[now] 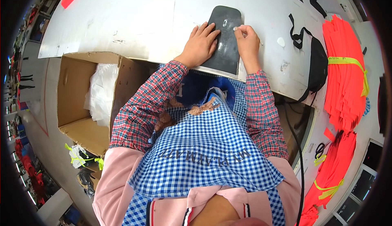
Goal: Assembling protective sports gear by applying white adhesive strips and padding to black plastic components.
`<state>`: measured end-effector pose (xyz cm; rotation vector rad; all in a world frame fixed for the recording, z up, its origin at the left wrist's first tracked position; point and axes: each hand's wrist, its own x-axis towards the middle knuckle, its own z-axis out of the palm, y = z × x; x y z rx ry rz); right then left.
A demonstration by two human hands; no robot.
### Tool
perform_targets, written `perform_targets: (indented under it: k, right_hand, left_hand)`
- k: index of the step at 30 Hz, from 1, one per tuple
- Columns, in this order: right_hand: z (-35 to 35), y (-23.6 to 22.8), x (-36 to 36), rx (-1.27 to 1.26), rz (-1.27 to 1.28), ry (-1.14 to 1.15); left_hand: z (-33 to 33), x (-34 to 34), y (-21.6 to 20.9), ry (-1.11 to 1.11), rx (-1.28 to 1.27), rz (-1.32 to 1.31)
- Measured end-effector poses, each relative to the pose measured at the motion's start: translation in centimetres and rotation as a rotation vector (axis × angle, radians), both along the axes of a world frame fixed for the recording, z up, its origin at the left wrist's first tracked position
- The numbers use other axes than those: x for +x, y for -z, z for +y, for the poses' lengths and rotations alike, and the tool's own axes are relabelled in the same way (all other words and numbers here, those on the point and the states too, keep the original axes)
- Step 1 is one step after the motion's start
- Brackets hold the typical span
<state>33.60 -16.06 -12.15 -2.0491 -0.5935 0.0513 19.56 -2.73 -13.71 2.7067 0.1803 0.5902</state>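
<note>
A flat black panel with a rounded far end lies on the white table near its front edge. Light marks and a small pale-rimmed spot show on its dark surface. My left hand rests on the panel's left edge with its fingers stretched out. At the right edge of the panel, my right hand is closed in a pinch. Between its thumb and finger shows a small white piece, too small to name exactly.
A cardboard box holding white plastic sheets stands below the table at left. A black pouch with a strap lies right of the panel. Bundles of red-orange fabric, scissors and a black cable are further right.
</note>
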Motion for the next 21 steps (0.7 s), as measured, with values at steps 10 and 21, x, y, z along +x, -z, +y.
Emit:
perform_targets:
  k: [10, 21]
  right_hand:
    - [-1.1, -0.4, -2.8, 0.095, 0.216, -0.176]
    - [-7.1, 0.0, 0.4, 0.723, 0.393, 0.174]
  left_hand:
    - [0.2, -0.2, -0.2, -0.002, -0.046, -0.15]
    - [-2.6, -3.4, -4.2, 0.104, -0.38, 0.076]
